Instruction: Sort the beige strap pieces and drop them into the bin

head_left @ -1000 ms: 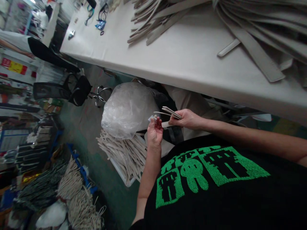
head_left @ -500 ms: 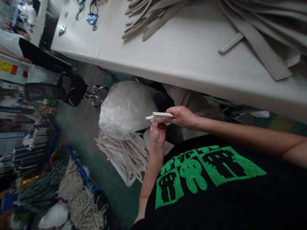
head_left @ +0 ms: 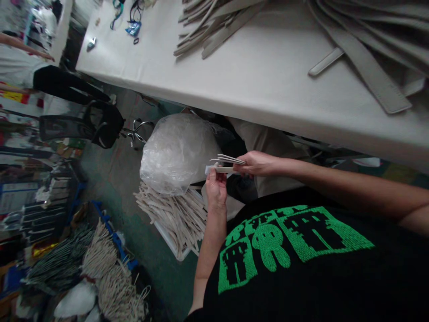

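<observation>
In front of my body, my right hand (head_left: 258,163) grips several thin beige strips (head_left: 229,158) that look like leather straps, their free ends fanned out toward the left. My left hand (head_left: 216,190) is closed just below and to the left of it. Its thumb and fingers pinch the end of one lower strip (head_left: 225,170), where a small whitish, partly see-through piece (head_left: 209,170) sticks out. Both hands are on this bundle, held in the air below the table's edge. My fingers partly hide where the strips are gripped.
A pale table (head_left: 268,85) runs across the top, with piles of beige straps (head_left: 372,53). Under its edge is a large clear plastic bag (head_left: 177,152); a crate of strips (head_left: 174,219) sits below. At left are a black chair (head_left: 103,125) and a standing person (head_left: 56,80).
The strips in my right hand have spread apart from a flat stack. My left hand has shifted slightly left, and the whitish end piece now shows. The view has moved a little.
</observation>
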Tool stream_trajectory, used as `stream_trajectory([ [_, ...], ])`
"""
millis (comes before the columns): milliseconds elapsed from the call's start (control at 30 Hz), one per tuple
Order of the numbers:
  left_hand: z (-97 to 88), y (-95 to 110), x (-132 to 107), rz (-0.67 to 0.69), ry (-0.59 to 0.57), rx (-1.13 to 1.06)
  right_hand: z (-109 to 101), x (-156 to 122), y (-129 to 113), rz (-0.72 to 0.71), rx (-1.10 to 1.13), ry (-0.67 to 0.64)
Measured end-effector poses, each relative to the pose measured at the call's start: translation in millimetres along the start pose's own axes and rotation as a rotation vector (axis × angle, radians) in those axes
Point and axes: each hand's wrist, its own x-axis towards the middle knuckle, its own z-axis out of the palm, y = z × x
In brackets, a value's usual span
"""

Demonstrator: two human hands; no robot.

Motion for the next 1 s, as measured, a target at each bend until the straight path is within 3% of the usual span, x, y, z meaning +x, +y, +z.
stream_trajectory([
  [67,-6.8,6.5,2.5,-0.002,0.034,-0.033,-8.8,-8.0,4.2,0.053,0.074,-0.098],
  [133,-7.1,4.2,-0.5,-0.023,0.019,-0.057,-10.0,-10.0,2.8,0.077,0.015,-0.055],
  [233,2.2,-10.4,-12.6,-0.051,-0.078,-0.056,-1.5,-3.5,-8.2,0.057,-0.092,0.047],
  [333,5.7,-17.5,-21.3,-0.032,-0.169,-0.069,1.9,-1.8,-15.7,-0.001,-0.001,-0.008],
  [433,-2.8,-11.3,-20.9,0.007,-0.097,-0.071,-4.4,-12.0,-12.7,0.027,0.053,-0.103],
  [500,-6.7,-8.6,-20.3,0.005,-0.052,-0.046,-7.3,-18.2,-10.8,0.068,-0.017,-0.085],
  [700,3.0,-15.9,-30.2,0.004,-0.184,-0.046,-2.3,-18.5,-21.9,0.05,-0.085,-0.006],
  [833,-6.8,-8.1,-29.1,0.038,-0.126,-0.064,-8.7,-30.8,-22.6,0.03,-0.121,-0.094],
  [1000,0.1,-14.1,-32.5,-0.002,-0.168,-0.026,0.5,-33.0,-22.6,0.052,-0.257,-0.023],
])
